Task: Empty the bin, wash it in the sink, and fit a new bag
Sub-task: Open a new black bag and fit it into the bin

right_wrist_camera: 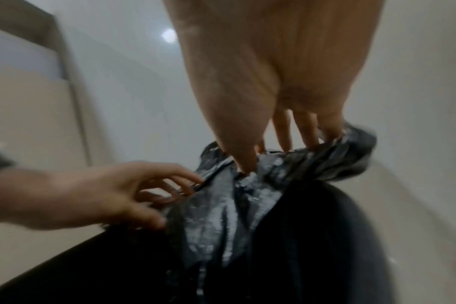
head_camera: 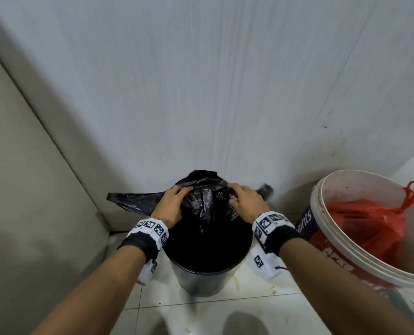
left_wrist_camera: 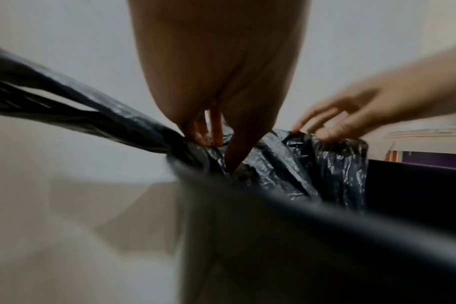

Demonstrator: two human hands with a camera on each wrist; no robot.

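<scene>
Two hands at the far rim of the black bin (head_camera: pixel 196 281), left hand (head_camera: pixel 171 204) and right hand (head_camera: pixel 246 200) each pinching the black bag (head_camera: pixel 206 201) with curled fingers, white paint bucket (head_camera: pixel 334 238) holding a red bag (head_camera: pixel 365 223) just beside

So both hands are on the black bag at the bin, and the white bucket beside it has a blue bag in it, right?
Not quite. Both hands, left hand and right hand, do grip the black bag at the bin, but the bag in the white bucket is red, not blue. The head view shows it.
</scene>
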